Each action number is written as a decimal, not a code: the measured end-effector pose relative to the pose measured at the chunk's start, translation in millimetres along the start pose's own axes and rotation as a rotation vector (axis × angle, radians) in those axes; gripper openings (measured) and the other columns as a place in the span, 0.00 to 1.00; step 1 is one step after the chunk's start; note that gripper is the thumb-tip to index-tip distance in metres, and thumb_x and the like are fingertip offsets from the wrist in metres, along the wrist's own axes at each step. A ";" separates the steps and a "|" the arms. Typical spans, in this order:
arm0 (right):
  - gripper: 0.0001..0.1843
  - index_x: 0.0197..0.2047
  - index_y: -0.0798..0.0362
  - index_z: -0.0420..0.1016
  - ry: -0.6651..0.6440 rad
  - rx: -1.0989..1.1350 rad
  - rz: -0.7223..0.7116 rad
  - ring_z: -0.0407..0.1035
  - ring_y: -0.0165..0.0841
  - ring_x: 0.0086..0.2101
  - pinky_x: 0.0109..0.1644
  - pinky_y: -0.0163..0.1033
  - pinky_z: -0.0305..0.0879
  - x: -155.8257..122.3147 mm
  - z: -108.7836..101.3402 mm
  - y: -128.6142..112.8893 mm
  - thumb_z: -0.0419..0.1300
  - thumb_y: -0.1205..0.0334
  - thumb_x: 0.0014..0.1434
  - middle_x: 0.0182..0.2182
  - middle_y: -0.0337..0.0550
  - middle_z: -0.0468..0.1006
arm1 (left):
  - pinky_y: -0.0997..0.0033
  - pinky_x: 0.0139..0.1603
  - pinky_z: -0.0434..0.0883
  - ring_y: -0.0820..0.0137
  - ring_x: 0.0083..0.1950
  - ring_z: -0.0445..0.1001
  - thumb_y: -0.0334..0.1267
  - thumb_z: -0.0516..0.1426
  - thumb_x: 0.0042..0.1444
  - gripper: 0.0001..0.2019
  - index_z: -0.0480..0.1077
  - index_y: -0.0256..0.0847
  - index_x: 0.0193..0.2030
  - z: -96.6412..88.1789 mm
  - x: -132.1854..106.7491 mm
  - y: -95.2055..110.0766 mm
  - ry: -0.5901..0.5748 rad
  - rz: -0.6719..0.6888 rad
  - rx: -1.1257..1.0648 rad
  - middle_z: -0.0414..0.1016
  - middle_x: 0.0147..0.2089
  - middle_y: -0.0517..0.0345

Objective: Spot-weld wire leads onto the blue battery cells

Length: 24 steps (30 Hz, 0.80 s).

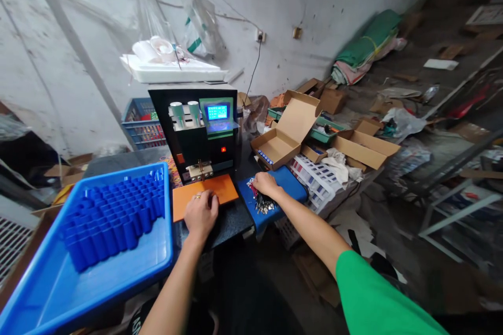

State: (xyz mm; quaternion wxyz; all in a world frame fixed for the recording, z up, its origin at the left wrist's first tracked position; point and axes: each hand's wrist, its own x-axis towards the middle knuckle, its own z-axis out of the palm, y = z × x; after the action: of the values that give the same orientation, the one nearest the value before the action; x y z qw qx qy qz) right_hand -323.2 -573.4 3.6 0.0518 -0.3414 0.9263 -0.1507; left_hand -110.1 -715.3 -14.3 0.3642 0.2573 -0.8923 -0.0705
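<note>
The person's left grip lies over an orange board, fingers curled; whether they pinch anything cannot be told. The right grip is at a pile of small wired parts on a blue mat; whether its fingertips are together on one cannot be told either. Just beyond the left grip, a black machine with a lit screen stands on the bench; left of that grip, a blue tray holds blue cylinders. Beyond the right grip is an open cardboard box.
</note>
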 end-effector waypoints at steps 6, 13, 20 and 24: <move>0.10 0.32 0.55 0.81 0.219 0.494 -0.012 0.77 0.38 0.39 0.45 0.37 0.68 10.1 -2.4 21.0 0.59 0.60 0.57 0.35 0.47 0.84 | 0.63 0.43 0.65 0.59 0.42 0.75 0.43 0.51 0.64 0.13 0.73 0.41 0.44 -0.3 0.2 0.4 -0.008 -0.007 -0.015 0.78 0.40 0.49; 0.14 0.29 0.54 0.74 0.366 0.966 0.001 0.70 0.31 0.26 0.32 0.34 0.66 13.2 -2.0 30.6 0.60 0.51 0.54 0.22 0.38 0.75 | 0.64 0.43 0.66 0.60 0.43 0.75 0.44 0.52 0.62 0.13 0.73 0.41 0.44 -2.8 1.1 -0.3 -0.023 -0.022 -0.049 0.79 0.41 0.51; 0.19 0.31 0.52 0.69 0.469 1.380 -0.004 0.62 0.24 0.19 0.24 0.29 0.62 12.1 -6.8 20.9 0.63 0.44 0.53 0.21 0.32 0.68 | 0.64 0.44 0.67 0.60 0.45 0.76 0.45 0.52 0.61 0.14 0.74 0.42 0.45 -8.0 2.3 -1.7 -0.067 -0.052 -0.125 0.80 0.43 0.51; 0.18 0.30 0.52 0.69 0.389 1.431 0.064 0.65 0.27 0.21 0.25 0.31 0.64 10.1 -1.8 15.2 0.64 0.45 0.52 0.20 0.33 0.69 | 0.64 0.44 0.67 0.61 0.45 0.76 0.45 0.52 0.61 0.13 0.74 0.42 0.45 -9.7 1.4 -1.7 -0.084 -0.063 -0.157 0.80 0.43 0.52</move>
State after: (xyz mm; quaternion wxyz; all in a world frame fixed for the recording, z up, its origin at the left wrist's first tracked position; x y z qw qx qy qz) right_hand -340.6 -568.6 0.6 0.1009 -0.1640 0.6037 -0.7736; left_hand -103.6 -716.9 -7.0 0.3434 0.2528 -0.8898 -0.1624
